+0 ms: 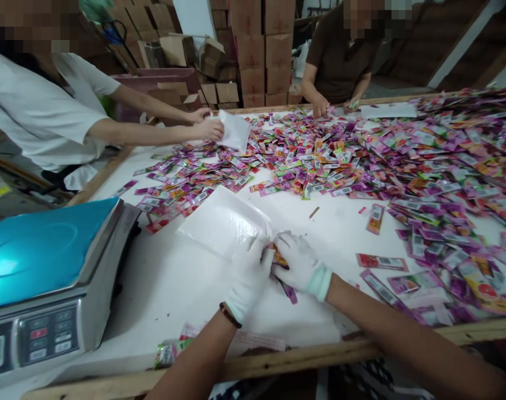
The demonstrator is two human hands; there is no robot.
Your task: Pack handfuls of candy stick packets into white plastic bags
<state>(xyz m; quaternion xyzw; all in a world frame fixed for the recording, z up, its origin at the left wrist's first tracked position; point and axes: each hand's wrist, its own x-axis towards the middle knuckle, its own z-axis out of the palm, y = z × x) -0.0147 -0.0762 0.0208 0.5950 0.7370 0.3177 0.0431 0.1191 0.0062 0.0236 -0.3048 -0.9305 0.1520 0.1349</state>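
A white plastic bag lies on the table in front of me, its mouth toward my hands. My left hand, in a white glove, is closed on the edge of the bag's mouth. Beside it my gloved right hand is closed around some small packets at the bag's opening. One purple packet sticks out below the right hand. My palms and the inside of the bag are hidden.
Colourful packets are heaped across the back and right of the table. A scale with a blue top stands at left. One co-worker holds a white bag; another handles packets at the back. Cartons are stacked behind.
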